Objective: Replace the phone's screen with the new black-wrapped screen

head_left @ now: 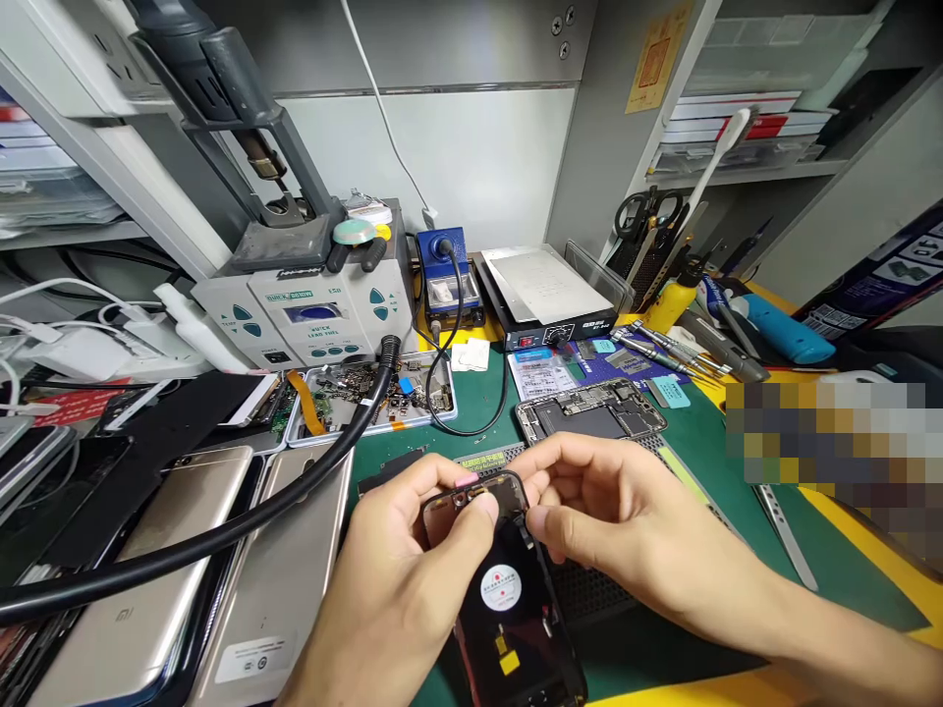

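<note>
My left hand (402, 579) grips a phone screen assembly (531, 599) by its upper left edge, its thumb lying across the top of the black back side. A round white sticker (501, 587) and a small yellow patch (508, 660) show on that side. At the top right corner of the screen, my right hand (626, 516) has thumb and index finger closed on the rim. Whether a small part is also between those fingers is hidden. Just behind both hands lies an opened phone body (593, 417) with its inner boards exposed.
A hot air station (309, 309) stands at back left, its black hose (309, 491) crossing the left side above several phones (139, 579). A tray of circuit boards (360, 393), soldering station (448, 275) and heating plate (552, 290) sit behind. Tweezers (787, 540) lie at right.
</note>
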`<state>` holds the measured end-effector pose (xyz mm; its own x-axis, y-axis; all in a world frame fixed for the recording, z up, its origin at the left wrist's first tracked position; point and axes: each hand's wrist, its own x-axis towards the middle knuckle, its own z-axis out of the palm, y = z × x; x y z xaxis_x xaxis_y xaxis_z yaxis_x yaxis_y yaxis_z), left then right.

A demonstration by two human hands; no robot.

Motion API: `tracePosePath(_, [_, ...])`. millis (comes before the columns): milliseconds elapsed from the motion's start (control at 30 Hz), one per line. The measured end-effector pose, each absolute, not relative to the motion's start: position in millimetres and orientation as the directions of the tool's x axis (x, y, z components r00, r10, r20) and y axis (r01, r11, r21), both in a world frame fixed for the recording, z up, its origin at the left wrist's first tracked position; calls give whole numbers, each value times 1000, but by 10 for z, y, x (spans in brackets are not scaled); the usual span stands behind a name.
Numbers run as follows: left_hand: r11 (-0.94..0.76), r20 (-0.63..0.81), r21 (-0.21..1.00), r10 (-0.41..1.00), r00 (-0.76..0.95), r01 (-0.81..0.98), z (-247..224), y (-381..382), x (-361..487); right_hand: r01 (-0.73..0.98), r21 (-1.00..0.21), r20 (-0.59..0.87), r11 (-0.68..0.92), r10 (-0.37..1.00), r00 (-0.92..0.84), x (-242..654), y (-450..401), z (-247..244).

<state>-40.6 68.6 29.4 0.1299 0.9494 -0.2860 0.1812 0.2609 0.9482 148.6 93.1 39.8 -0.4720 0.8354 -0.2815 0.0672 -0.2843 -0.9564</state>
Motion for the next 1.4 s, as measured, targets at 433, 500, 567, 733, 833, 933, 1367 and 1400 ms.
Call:
tracePosePath(433, [321,-331,935,942,47,153,294,685,-374,149,-971,-237,-188,856,-461,1482,885,334])
tracePosePath(500, [329,-341,929,939,49,166,288,690,-368,139,-973,-228,-185,860,-457,1472,887,340])
tracePosePath(567, [330,-344,926,938,50,183,293,695,-361,140,-973,-226,-181,863,-451,1464,892,354])
tracePosePath(733, [271,-284,937,958,31,221,319,690,-354,163,-960,-277,-226,842,-463,1474,886,375])
tracePosePath(833, [232,-245,941,969,24,245,330,683,-367,134,-974,-223,-182,867,-446,1492,862,360])
tracePosePath(933, [222,-232,939,973,7,262,338,680,-380,176,-980,-161,-93,891,-424,1497,848,359])
tracePosePath(1367, [223,-235,941,972,17,254,340,697,-329,336,-941,-66,30,960,-271,1429,826,297])
tracePosePath(1400, [224,-237,940,971,18,257,337,694,-332,334,-943,-80,14,961,-266,1429,829,303])
